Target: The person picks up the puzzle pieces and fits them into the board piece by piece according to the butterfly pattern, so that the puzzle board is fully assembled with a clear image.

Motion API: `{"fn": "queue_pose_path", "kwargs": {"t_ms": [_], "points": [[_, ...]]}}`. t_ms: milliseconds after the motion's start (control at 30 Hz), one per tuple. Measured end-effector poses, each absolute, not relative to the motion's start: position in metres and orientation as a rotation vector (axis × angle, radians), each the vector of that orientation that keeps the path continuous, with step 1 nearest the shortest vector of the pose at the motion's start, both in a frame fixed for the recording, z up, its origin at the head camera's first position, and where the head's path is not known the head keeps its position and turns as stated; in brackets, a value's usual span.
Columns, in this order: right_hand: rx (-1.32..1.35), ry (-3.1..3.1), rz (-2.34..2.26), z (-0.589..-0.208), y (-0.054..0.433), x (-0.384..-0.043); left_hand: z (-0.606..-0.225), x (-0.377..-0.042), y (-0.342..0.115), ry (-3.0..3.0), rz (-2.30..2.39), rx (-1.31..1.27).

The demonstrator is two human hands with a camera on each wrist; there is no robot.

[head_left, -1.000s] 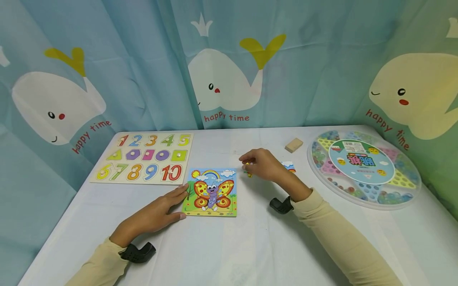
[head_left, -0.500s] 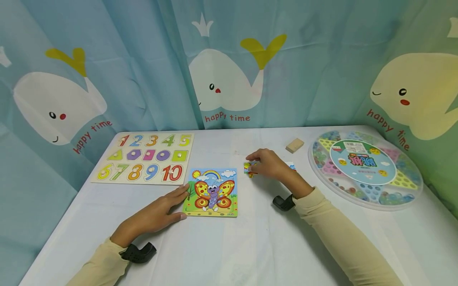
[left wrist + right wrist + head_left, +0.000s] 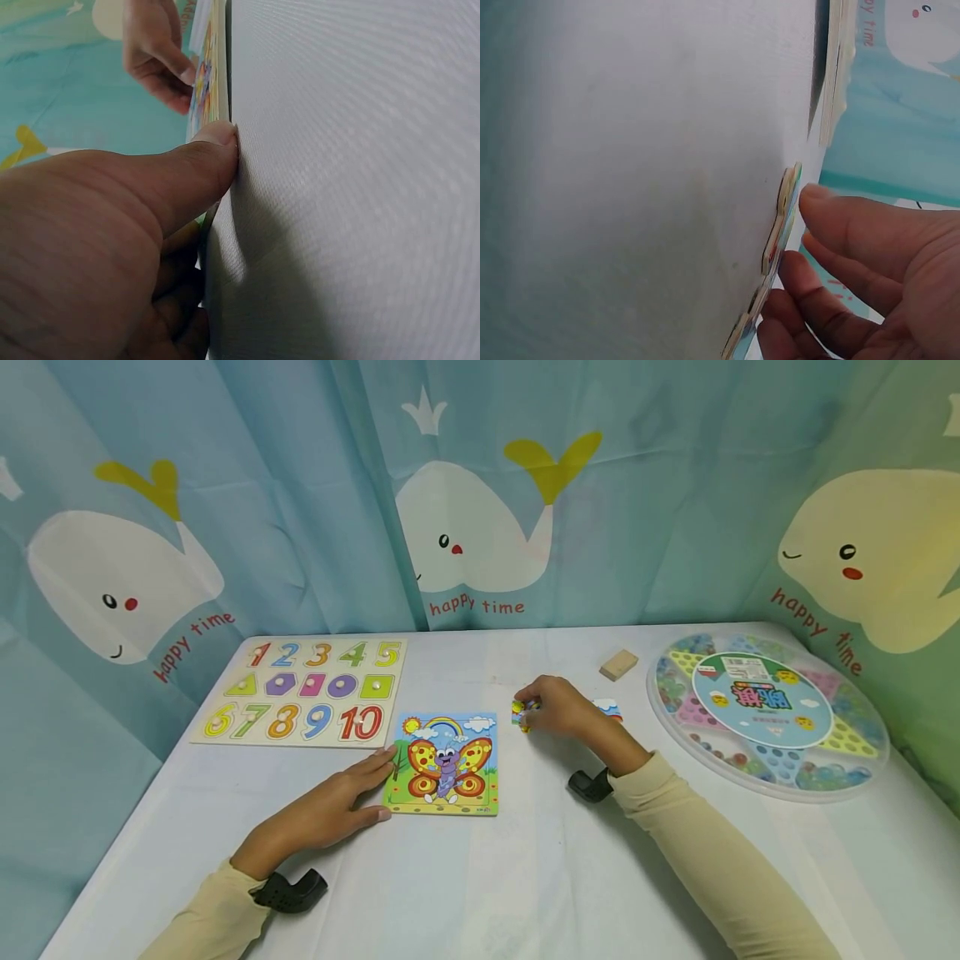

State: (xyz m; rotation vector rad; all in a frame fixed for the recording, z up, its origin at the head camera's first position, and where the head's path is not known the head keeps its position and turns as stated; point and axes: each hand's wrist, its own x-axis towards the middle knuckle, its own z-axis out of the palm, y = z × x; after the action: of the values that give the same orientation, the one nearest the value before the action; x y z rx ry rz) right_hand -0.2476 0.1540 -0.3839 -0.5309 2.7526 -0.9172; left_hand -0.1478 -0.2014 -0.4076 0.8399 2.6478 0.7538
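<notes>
A square butterfly jigsaw puzzle (image 3: 442, 762) lies flat on the white table. My left hand (image 3: 322, 806) rests at its left side, fingertips on the edge and thumb at the lower left corner. In the left wrist view the thumb (image 3: 184, 176) lies against the board's edge. My right hand (image 3: 558, 706) is low over some loose colourful puzzle pieces (image 3: 517, 713), hiding part of them. The right wrist view shows the fingers touching the pieces (image 3: 784, 221) from above, with the thumb beside one end. More pieces (image 3: 607, 707) show beyond the right wrist.
A number and shape peg board (image 3: 292, 693) lies at the back left. A small wooden block (image 3: 618, 665) sits behind the right hand. The round Chinese checkers set (image 3: 765, 718) with marbles is at the right. A whale-print curtain (image 3: 480, 510) hangs behind the table.
The right hand has moved slightly right and settled lower over the loose pieces, and more of them show at its fingertips. The left hand has stayed at the butterfly puzzle.
</notes>
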Motion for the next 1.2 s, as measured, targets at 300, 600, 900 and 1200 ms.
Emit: {"fn": "queue_pose_path", "kwargs": {"t_ms": [300,600,900,1200], "points": [[-0.633,2.825,-0.749,-0.382,0.15,-0.248,-0.407,-0.148,-0.202,2.648,0.745,0.842],[-0.596,2.815,-0.718,-0.374,0.149,-0.247,-0.408,-0.149,-0.201,2.643,0.741,0.835],[-0.606,2.816,-0.893,-0.372,0.154,-0.245,-0.409,-0.148,-0.201,2.642,0.747,0.821],[-0.626,2.8,-0.965,-0.368,0.158,-0.245,-0.41,-0.149,-0.202,2.65,0.741,0.828]]}}
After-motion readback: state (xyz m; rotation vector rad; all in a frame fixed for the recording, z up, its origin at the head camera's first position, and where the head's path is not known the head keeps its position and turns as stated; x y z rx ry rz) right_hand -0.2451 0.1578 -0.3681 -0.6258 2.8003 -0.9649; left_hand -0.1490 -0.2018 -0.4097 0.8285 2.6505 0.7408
